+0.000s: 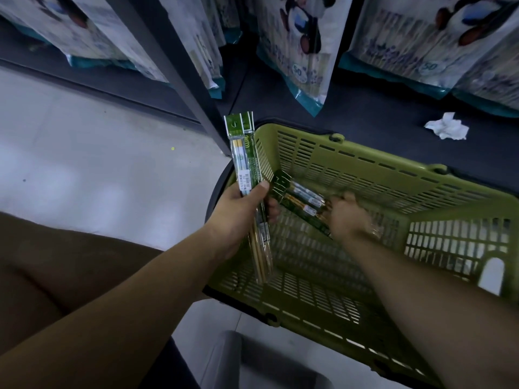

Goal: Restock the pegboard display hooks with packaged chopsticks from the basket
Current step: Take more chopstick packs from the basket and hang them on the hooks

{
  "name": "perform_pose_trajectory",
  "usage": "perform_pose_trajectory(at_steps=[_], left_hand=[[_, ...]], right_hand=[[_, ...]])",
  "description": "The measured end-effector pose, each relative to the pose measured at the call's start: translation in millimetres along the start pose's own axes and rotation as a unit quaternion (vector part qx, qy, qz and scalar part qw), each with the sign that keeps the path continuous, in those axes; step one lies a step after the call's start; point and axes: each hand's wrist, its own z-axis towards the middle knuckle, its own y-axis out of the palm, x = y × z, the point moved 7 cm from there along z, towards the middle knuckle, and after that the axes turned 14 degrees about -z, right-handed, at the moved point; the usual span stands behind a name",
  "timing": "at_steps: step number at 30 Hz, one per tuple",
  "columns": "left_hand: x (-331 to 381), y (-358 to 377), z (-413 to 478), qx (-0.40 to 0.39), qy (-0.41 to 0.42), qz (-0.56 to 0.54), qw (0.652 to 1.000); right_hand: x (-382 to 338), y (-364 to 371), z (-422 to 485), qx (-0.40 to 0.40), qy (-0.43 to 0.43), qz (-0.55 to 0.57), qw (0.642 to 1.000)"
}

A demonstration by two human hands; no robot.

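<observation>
Green basket (365, 161) fills 4 o'clock. L hand (241, 217) at centre grips upright chopstick packs (247, 164), green tops toward 12. R hand (348, 217) is inside basket, blurred, touching loose packs (300, 200) at its 10; grip can't tell.

Place: a shop aisle.
Display: rows of bagged goods (297, 51) hanging above a dark shelf base (365, 113).
Carrier: green slatted shopping basket (365, 169).
Labels: price sticker (245, 180) on a chopstick packet (242, 147).
</observation>
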Motion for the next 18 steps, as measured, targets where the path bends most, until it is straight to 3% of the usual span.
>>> perform_pose_trajectory(at_steps=[7,10,12,15,18], left_hand=[[-6,-1,5,0.017,-0.008,-0.005,1.0],[-8,0,4,0.018,0.002,0.002,1.0],[-8,2,2,0.019,0.011,0.011,1.0],[-9,5,-4,0.02,0.021,0.016,0.999],[-6,13,-9,0.011,0.036,-0.007,0.999]], right_hand=[[5,-13,0,0.043,-0.027,0.025,0.998],[9,-29,-10,0.052,-0.043,0.124,0.99],[6,-46,-25,0.066,-0.064,0.249,0.964],[-10,-77,-49,0.054,-0.109,0.432,0.894],[-37,-106,-70,0.04,-0.159,0.508,0.846]])
